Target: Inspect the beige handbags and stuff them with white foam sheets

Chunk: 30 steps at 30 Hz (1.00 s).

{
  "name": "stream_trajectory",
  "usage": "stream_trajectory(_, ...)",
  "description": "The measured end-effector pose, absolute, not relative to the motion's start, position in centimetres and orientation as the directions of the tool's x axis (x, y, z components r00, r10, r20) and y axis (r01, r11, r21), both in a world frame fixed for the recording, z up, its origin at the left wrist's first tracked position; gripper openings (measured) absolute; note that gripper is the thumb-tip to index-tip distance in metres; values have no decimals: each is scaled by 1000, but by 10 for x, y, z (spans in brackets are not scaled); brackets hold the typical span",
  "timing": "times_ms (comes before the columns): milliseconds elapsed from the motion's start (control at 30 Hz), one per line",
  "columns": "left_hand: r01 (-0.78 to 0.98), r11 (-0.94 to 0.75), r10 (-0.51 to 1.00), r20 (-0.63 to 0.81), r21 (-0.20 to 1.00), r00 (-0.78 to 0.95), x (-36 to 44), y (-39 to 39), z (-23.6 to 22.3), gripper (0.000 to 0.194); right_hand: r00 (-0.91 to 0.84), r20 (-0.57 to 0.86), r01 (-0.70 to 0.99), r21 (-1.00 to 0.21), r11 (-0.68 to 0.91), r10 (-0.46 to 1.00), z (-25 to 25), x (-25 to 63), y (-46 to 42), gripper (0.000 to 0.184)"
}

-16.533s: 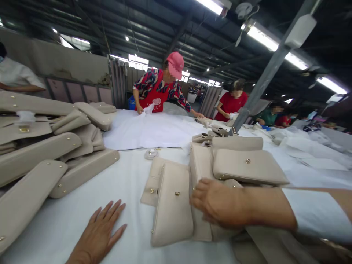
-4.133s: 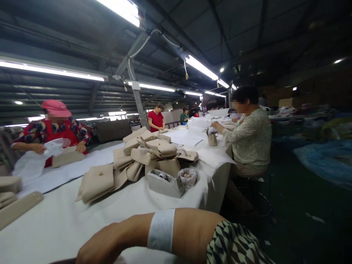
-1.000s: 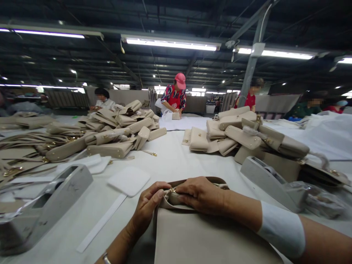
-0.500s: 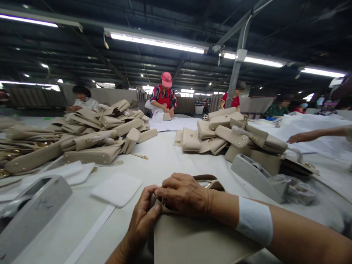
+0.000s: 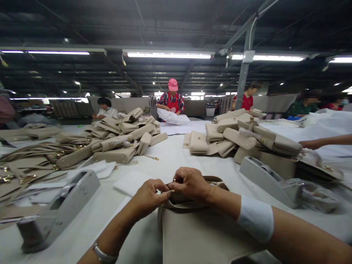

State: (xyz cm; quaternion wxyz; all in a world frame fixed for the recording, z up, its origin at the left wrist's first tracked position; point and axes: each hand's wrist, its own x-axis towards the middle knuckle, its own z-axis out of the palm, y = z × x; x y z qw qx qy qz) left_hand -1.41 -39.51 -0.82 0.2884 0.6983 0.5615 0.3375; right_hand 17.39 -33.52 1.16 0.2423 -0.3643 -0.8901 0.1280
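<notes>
Beige leather-look handbag (image 5: pixel 200 234) is directly in front of the wearer at the near side of the white-covered tabletop (image 5: pixel 170 157), its mouth facing up and away. Left hand (image 5: pixel 163 191) pinches the left end of the opening between thumb and forefinger; right hand (image 5: pixel 173 184) is closed in a pinch on the same spot, a small shiny metal fitting (image 5: pixel 174 180) showing at its fingertips. Half a second ago the right hand lay lower across the opening, hiding that corner; now it is arched up and more of the mouth shows. Grey tape dispenser on the left (image 5: pixel 68 205), its twin on the right (image 5: pixel 268 181) with a crumpled clear plastic bag (image 5: pixel 316 196) beside it. White padding square (image 5: pixel 132 183) lies behind the left forearm. Beige bags heaped left (image 5: pixel 121 137) and right (image 5: pixel 239 137). Across the way, person in pink cap and red apron (image 5: pixel 173 102) now has a white sheet (image 5: pixel 172 116) billowed in front, where a beige piece showed earlier. At far right, a co-worker's hand (image 5: pixel 309 144) is now closer to the right heap.
</notes>
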Motion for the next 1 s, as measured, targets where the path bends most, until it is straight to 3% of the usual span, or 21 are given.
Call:
stream_trajectory(100, 766, -154, 987, 61, 624, 149, -6, -396, 6, 21, -709, 228, 608, -281, 743, 667, 33, 176, -341, 22)
stream_trajectory(200, 909, -186, 983, 73, 374, 171, 5, -401, 16, 18, -787, 115, 590, -148, 794, 606, 51, 181, -342, 22)
stream_trajectory(300, 962, -233, 972, 76, 144, 224, 14, -409, 23, 21, -702, -87, 703, -244, 668, 707, 64, 181, -341, 22)
stream_trajectory(400, 965, -261, 963, 74, 36, 258, 19, -415, 24, 23, -639, -161, 738, -406, 539, 752, 69, 176, -342, 18)
stream_trajectory(533, 967, -254, 961, 111, -7, 254, 18, -418, 20, 24, -579, -154, 720, -557, 413, 801, 64, 171, -346, 25)
stream_trajectory(700, 966, -254, 964, 93, 36, 250, 16, -425, 22, 22, -513, -162, 666, -694, 272, 843, 51, 188, -350, 14)
stream_trajectory(1000, 977, -206, 977, 71, 51, 202, 19, -434, 27, 16, -465, -210, 618, -772, 146, 860, 48, 232, -364, 20)
